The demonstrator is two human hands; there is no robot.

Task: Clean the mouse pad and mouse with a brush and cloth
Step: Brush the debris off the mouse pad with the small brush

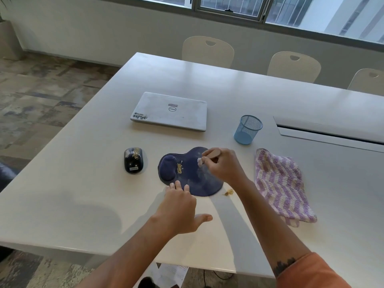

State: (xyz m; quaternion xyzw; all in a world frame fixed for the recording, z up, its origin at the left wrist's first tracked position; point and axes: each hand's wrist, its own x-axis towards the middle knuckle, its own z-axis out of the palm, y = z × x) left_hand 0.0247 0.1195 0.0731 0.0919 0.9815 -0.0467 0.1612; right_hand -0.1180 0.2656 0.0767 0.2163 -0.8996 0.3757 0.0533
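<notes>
A dark blue mouse pad (191, 175) with a raised wrist rest lies on the white table (83, 183). Yellowish crumbs sit near its middle. My right hand (223, 165) grips a small brush (201, 161) with a wooden handle, its pale bristles touching the pad's upper right part. My left hand (180, 206) presses flat on the table, its straight fingertips at the pad's near edge. A black mouse (133, 160) with crumbs on top stands left of the pad. A purple and white cloth (280, 183) lies to the right.
A shut white laptop (170, 111) lies behind the pad. A blue mesh cup (247, 129) stands to the pad's upper right. A small heap of crumbs (229, 192) lies on the table by the pad's right edge. Chairs (207, 50) line the far side.
</notes>
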